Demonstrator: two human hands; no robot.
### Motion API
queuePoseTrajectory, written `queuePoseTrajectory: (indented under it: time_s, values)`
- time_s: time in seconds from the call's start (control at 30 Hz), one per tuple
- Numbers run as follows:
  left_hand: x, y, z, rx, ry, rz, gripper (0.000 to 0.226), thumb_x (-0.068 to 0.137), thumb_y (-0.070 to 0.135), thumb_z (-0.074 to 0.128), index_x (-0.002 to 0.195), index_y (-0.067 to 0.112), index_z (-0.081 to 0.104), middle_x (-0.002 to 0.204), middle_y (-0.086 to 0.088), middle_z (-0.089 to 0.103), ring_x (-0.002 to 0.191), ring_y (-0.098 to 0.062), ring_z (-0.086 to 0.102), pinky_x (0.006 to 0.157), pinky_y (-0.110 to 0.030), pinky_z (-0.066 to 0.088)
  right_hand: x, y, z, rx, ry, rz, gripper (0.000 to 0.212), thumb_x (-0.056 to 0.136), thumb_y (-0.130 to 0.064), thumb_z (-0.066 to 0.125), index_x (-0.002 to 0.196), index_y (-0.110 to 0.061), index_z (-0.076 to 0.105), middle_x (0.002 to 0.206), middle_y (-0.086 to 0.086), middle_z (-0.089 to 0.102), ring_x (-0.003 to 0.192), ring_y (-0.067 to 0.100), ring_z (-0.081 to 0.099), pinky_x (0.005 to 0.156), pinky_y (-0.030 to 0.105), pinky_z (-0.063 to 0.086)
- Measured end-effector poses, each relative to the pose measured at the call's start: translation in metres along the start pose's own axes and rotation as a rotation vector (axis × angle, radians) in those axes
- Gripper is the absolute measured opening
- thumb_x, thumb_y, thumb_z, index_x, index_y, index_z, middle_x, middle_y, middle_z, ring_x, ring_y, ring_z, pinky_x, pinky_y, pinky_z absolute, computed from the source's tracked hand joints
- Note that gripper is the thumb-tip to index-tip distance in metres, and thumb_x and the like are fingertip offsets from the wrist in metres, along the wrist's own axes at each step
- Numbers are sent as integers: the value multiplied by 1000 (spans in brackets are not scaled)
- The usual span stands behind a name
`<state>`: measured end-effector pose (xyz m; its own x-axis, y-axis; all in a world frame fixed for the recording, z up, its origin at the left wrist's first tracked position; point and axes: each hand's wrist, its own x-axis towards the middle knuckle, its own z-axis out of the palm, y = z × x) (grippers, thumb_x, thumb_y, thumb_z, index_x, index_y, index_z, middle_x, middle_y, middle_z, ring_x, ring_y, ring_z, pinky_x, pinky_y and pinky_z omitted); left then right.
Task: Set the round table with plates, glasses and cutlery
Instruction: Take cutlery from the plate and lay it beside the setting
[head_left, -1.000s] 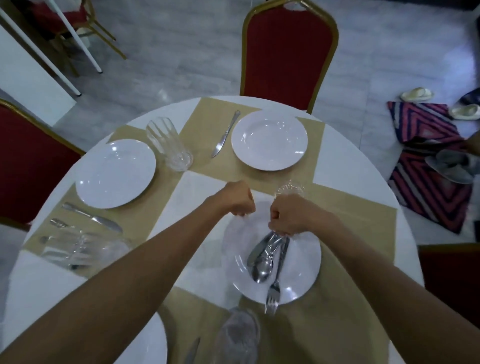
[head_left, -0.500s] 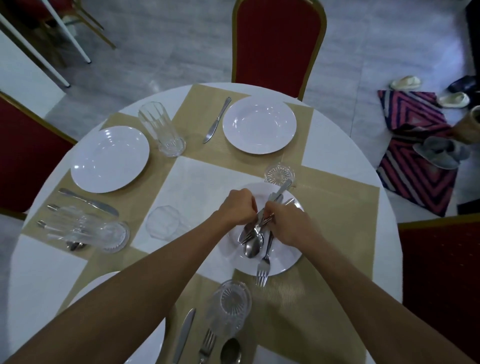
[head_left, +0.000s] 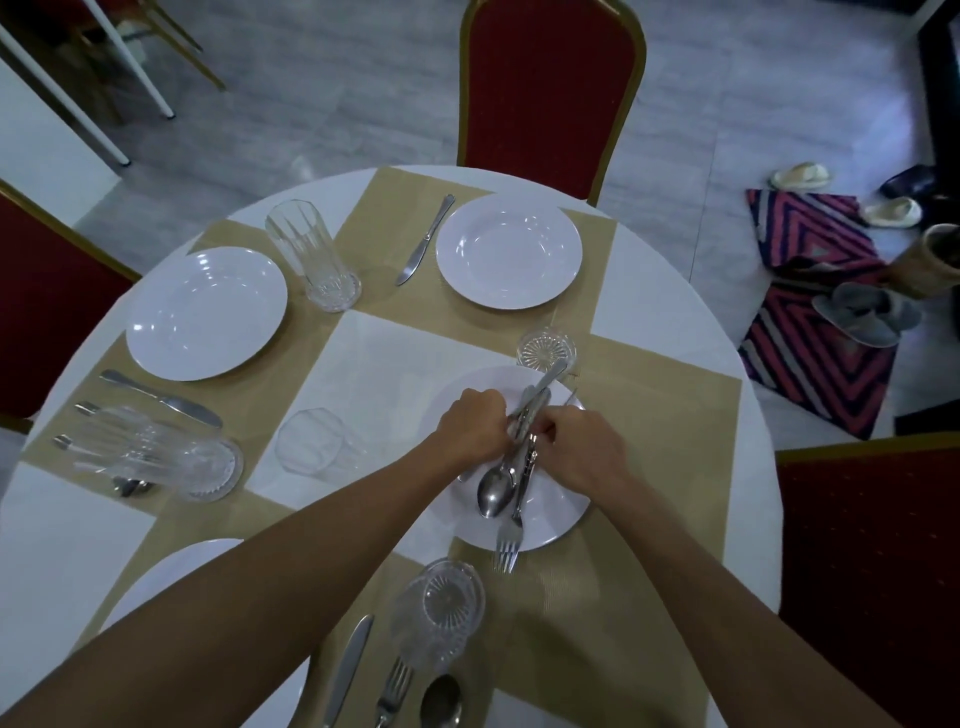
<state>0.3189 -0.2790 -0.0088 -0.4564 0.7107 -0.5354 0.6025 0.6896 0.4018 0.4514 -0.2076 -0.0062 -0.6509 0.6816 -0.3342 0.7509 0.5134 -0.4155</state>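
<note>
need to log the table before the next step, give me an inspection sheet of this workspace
surface: round table, white cloth with tan placemats
job's things: four white plates: far plate, left plate, near plate, right plate; five glasses, among them a tall glass; far knife, left knife; near knife, fork and spoon
clutter: slippers on a striped rug on the floor
hands: left hand and right hand both grip a cutlery bundle over the right plate
cables: nothing seen
surroundings: red chairs, grey floor
</note>
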Motion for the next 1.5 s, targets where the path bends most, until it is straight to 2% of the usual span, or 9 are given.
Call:
queuePoseTrajectory:
  time_s: [0.17, 0.3, 0.57, 0.8, 0.9, 1.0, 1.17, 1.37, 1.5]
  values:
    - [-5, 6, 1, -2, 18, -24, 22, 82, 26, 68, 79, 10, 53, 91, -13, 60, 87, -33, 64, 72, -37, 54, -2, 1, 4, 10, -18, -10, 20, 93, -28, 53, 90, -20, 71, 89, -2, 70, 83, 22, 65, 63, 28, 40]
    - [-3, 5, 0, -48, -22, -32, 26, 76, 28, 72, 89, 6, 70, 87, -10, 68, 84, -28, 67, 76, -40, 59, -3, 2, 5, 49, -42, 15, 16, 90, -26, 55, 91, -23, 71, 91, -4, 72, 86, 21, 66, 65, 27, 41]
    - [-5, -5, -6, -228, -79, -39, 12, 81, 13, 77, 88, 4, 76, 67, -6, 69, 56, -15, 66, 62, -24, 59, 1, 3, -3, 58, 11, 96, 16, 88, -22, 58, 88, -29, 72, 97, -7, 72, 94, 22, 66, 73, 29, 49]
    - [-6, -8, -22, -298, -76, -12, 16, 83, 20, 76, 94, 8, 76, 82, -10, 76, 71, -19, 73, 73, -28, 60, 6, -3, -5, 44, 38, 87, 21, 94, -28, 52, 90, -28, 73, 92, -5, 72, 89, 22, 67, 70, 28, 47]
    - [-7, -11, -28, -363, -66, -14, 14, 86, 16, 74, 95, 6, 73, 83, -11, 75, 65, -17, 71, 56, -20, 57, 8, -6, -4, 5, 54, 125, 26, 96, -31, 50, 85, -22, 71, 81, -2, 69, 81, 24, 67, 66, 29, 48]
    - [-7, -15, -32, -383, -41, -1, 12, 87, 17, 73, 96, 9, 72, 83, -9, 75, 65, -14, 71, 51, -15, 52, 10, -9, -4, -17, 25, 153, 24, 93, -29, 51, 76, -17, 64, 75, -1, 64, 77, 25, 66, 66, 30, 50]
    - [-9, -21, -34, -384, -1, -12, 12, 87, 20, 69, 93, 11, 69, 88, -9, 74, 77, -19, 73, 60, -26, 60, 7, -9, -9, -93, -111, 201, 14, 89, -32, 55, 85, -19, 52, 85, -1, 56, 83, 24, 58, 71, 31, 42]
    - [-9, -20, -36, -379, 5, -25, 11, 89, 16, 57, 97, 9, 60, 96, -11, 71, 85, -24, 71, 63, -31, 61, 3, -13, -1, -77, -134, 238, 26, 88, -43, 58, 83, -18, 59, 92, 1, 67, 85, 23, 63, 70, 30, 43]
    - [-11, -20, -36, -392, 0, -40, 9, 88, 13, 57, 96, 9, 56, 96, -11, 70, 86, -24, 71, 68, -37, 62, 2, -13, 5, -61, -107, 305, 44, 87, -55, 56, 102, -14, 65, 96, 1, 70, 87, 23, 66, 69, 29, 43]
